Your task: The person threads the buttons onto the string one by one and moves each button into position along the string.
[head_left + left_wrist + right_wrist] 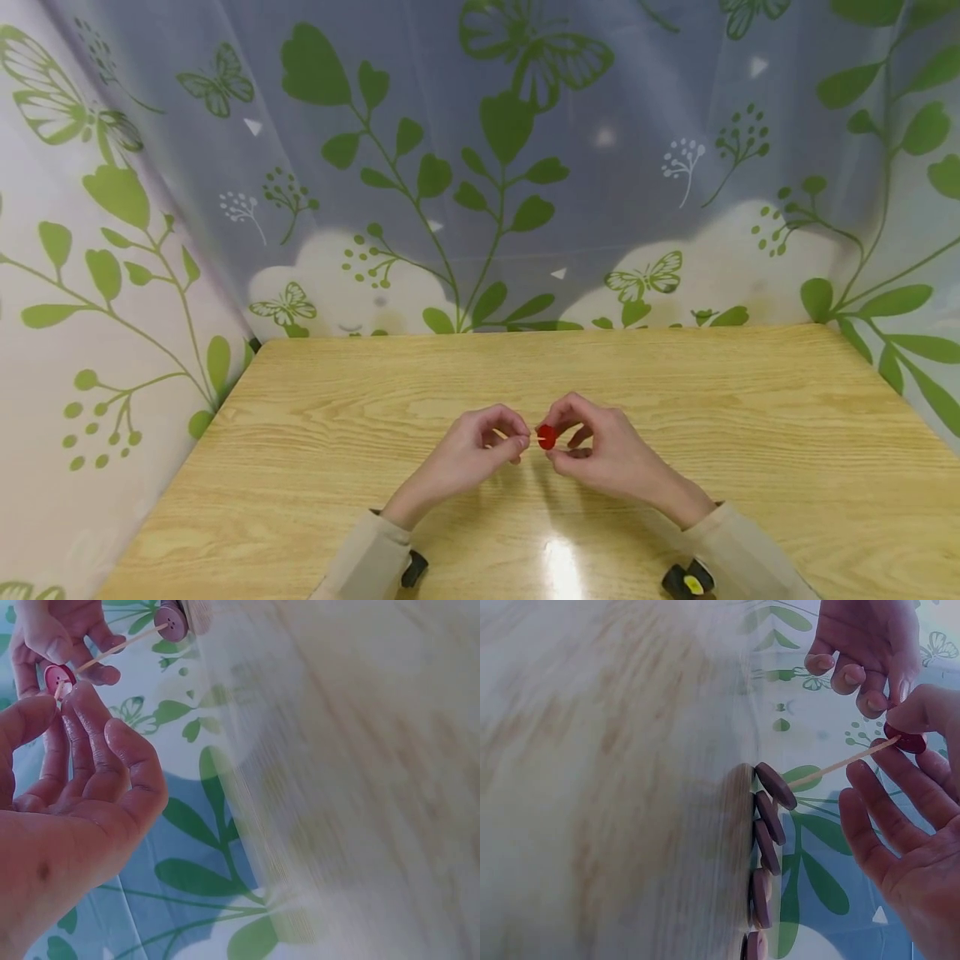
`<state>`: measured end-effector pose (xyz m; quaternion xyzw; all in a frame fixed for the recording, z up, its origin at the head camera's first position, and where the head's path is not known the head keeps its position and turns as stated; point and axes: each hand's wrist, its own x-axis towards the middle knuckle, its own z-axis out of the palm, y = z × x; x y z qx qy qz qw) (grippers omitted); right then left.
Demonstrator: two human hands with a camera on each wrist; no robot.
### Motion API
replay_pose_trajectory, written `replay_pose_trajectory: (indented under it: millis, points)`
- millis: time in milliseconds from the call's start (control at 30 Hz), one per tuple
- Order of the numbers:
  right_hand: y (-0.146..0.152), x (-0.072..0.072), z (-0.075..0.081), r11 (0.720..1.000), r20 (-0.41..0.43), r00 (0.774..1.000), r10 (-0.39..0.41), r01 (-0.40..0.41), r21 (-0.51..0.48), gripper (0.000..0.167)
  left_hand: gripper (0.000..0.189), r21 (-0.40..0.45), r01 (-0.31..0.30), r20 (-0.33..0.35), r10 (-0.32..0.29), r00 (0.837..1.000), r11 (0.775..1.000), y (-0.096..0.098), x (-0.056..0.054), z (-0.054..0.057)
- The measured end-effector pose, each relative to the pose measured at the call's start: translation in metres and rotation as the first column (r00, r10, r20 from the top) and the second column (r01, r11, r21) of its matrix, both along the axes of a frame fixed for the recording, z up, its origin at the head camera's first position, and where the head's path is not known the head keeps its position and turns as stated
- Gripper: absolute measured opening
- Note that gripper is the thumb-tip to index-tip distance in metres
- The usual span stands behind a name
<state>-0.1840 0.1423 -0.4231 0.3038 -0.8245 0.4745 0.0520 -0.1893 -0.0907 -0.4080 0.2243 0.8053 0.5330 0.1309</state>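
Between thumb and fingers, my right hand [603, 446] holds a red button [547, 437] by its rim. A thin pale cord [840, 764] passes through the button. My left hand [480, 450] pinches the short cord end that sticks out toward it; the fingertips are right by the button in the left wrist view. From the button's other side the cord runs to a brownish button [775, 786]. Several more brownish buttons [766, 847] follow in a row along the wood's edge in the right wrist view. The head view does not show them.
Both hands are over a light wooden table [337, 392]. Behind it hangs a curtain [420, 125] printed with leaves and butterflies, which continues along the left and right sides. Dark straps [686, 579] are at both wrists, below the beige sleeves [363, 554].
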Motion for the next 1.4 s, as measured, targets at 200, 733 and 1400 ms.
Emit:
replay_pose_trajectory:
  millis: [200, 733, 1400]
  points:
    - [-0.0006, -0.0004, -0.0014, 1.0, 0.044, 0.999, -0.005, 0.004, 0.024, 0.03, 0.015, -0.005, -0.001, 0.008, 0.001, 1.0, 1.0, -0.0026, 0.0004, -0.0003]
    - [0.0003, -0.0036, -0.005, 0.994, 0.073, 0.997, 0.01, -0.018, 0.111, 0.027, 0.012, -0.003, -0.013, 0.011, 0.013, 1.0, 1.0, -0.0053, 0.0014, 0.0006]
    - [0.0009, -0.0045, -0.004, 0.963, 0.076, 0.997, -0.014, -0.007, 0.27, 0.025, 0.01, -0.009, -0.009, 0.011, 0.009, 1.0, 1.0, -0.0057, 0.0017, 0.0017]
